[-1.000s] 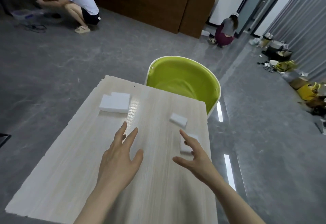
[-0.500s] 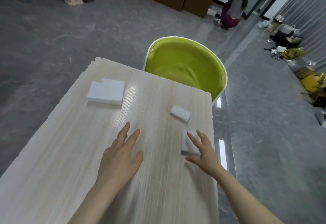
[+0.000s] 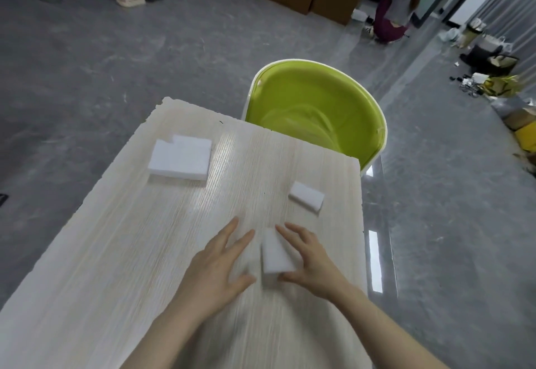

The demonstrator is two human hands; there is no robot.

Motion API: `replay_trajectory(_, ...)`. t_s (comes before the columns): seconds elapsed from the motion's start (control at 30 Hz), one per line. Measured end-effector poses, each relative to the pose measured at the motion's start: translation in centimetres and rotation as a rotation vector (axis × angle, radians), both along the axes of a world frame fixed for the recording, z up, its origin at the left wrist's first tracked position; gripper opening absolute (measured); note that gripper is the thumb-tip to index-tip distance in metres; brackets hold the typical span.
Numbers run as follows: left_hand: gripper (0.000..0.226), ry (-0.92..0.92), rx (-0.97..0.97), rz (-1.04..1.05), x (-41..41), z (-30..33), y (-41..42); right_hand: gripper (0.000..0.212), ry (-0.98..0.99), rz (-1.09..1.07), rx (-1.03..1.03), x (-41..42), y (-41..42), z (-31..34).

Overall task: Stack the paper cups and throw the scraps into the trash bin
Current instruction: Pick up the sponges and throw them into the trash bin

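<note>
Your right hand [image 3: 311, 264] pinches the near white scrap [image 3: 275, 255] between thumb and fingers, probably to lift it toward the green bin [image 3: 374, 116] past the desk [image 3: 116, 252] edge. Your left hand [image 3: 216, 270] lies flat and empty beside it. No paper cups show.

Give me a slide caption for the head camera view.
Right hand grips a foam scrap on the table; left hand open beside it, green bin beyond.
</note>
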State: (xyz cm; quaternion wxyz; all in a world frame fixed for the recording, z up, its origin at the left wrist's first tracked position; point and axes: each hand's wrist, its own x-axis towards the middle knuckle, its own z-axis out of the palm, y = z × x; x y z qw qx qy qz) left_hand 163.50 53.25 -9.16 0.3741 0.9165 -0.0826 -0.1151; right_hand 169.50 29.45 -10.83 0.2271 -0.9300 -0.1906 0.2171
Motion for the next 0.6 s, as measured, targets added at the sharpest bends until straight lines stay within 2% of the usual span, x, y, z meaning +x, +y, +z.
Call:
replay_trajectory(0.1, 0.091, -0.010, 0.065, -0.083, 0.6, -1.8, 0.1, 0.100, 0.028, 0.083, 0.033, -0.8, 2.5, -0.6)
replay_trajectory(0.17, 0.085, -0.011, 0.097, -0.093, 0.8, -3.0, 0.2, 0.104, 0.062, 0.063, 0.073, -0.4, 2.5, -0.6)
replay_trajectory(0.23, 0.083, -0.017, 0.117, -0.112, 1.0, -3.7, 0.2, 0.097, 0.029, 0.040, 0.113, 0.4, 1.4, -0.3)
replay_trajectory(0.33, 0.085, -0.046, 0.185, -0.184, 1.6, -4.3, -0.6, 0.079, -0.121, -0.051, 0.109, 3.0, -0.7, -0.1)
replay_trajectory(0.43, 0.084, -0.121, 0.264, -0.238, 2.2, -5.7, -1.6, 0.069, -0.202, -0.145, -0.022, 6.3, -1.5, -0.1)
replay_trajectory(0.6, 0.071, -0.197, 0.263, -0.154, 2.3, -6.3, -0.1, 0.067, -0.140, -0.113, -0.353, 10.0, -2.3, -1.0)
